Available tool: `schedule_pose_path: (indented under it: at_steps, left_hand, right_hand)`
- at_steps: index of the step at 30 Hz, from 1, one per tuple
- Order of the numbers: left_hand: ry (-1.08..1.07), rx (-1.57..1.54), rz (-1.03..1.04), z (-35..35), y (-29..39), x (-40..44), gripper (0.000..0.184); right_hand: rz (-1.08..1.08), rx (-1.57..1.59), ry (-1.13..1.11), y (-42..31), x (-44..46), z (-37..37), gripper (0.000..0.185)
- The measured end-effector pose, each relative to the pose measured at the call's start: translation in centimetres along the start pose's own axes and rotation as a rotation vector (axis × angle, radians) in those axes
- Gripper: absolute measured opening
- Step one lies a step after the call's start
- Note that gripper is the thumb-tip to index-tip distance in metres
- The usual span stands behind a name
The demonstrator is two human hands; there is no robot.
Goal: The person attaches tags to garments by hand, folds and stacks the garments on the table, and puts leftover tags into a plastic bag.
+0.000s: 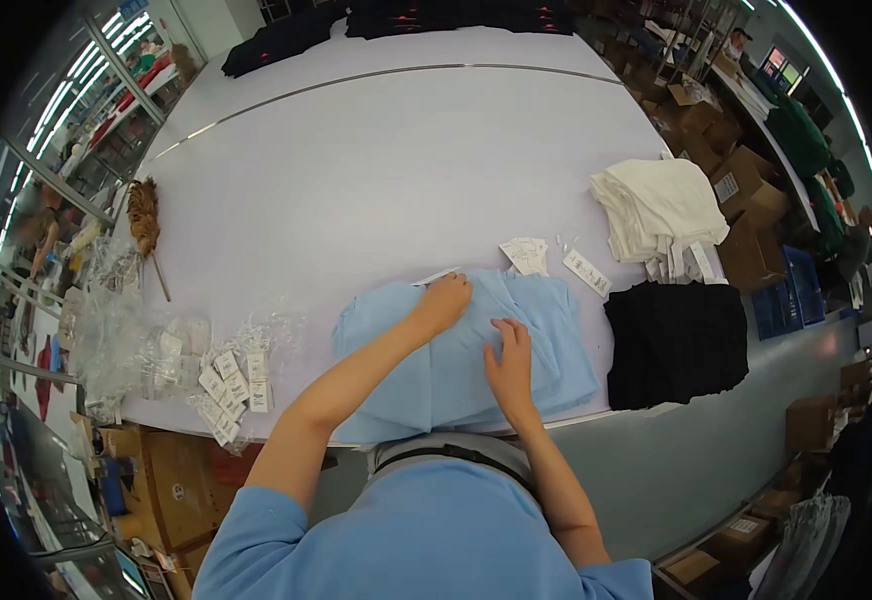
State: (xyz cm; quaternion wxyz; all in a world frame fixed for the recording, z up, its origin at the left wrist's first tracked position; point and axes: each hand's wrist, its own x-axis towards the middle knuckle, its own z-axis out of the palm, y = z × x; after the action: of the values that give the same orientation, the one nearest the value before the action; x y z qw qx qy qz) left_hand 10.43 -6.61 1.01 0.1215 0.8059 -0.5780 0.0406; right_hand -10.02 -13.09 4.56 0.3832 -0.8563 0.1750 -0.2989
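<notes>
A light blue garment [386,365] lies spread in front of me at the near edge of the table, with folds and loose layers on its right side. My left hand [446,303] is at its far edge, fingers curled closed on the cloth. Just beside those fingertips, a white tag or strip [437,276] pokes out at the collar-side edge. Over the middle of the garment rests my right hand [509,362], thumb and fingers apart, holding nothing. White paper tags [526,256] lie just beyond the garment, with a longer printed label [586,272] to their right.
To the right are a black folded stack [676,345] and a cream folded stack [661,208]. Clear plastic bags [111,320] and several printed tags [224,385] lie on the left, near a feather duster [144,218]. Dark garments [286,40] lie at the far end.
</notes>
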Motion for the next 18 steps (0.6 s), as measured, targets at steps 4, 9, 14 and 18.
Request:
schedule_pose_path:
  at_steps: [4,9,14,18]
  left_hand:
    - [0.034,-0.482,-0.327,-1.8,0.6,0.4,0.011]
    - [-0.052,-0.871,-0.284,-6.1,4.8,-3.2,0.022]
    - [-0.075,-1.214,-0.293,-5.9,5.3,-6.2,0.031]
    - [0.004,-1.305,-0.326,-5.0,3.5,-6.5,0.034]
  right_hand:
    - [0.218,0.013,-0.011,2.1,-0.7,-0.2,0.038]
    - [0.415,0.131,0.033,0.7,0.4,0.6,0.037]
    - [0.650,0.389,-0.170,0.5,0.6,0.3,0.033]
    - [0.799,1.105,0.109,0.4,0.1,0.3,0.032]
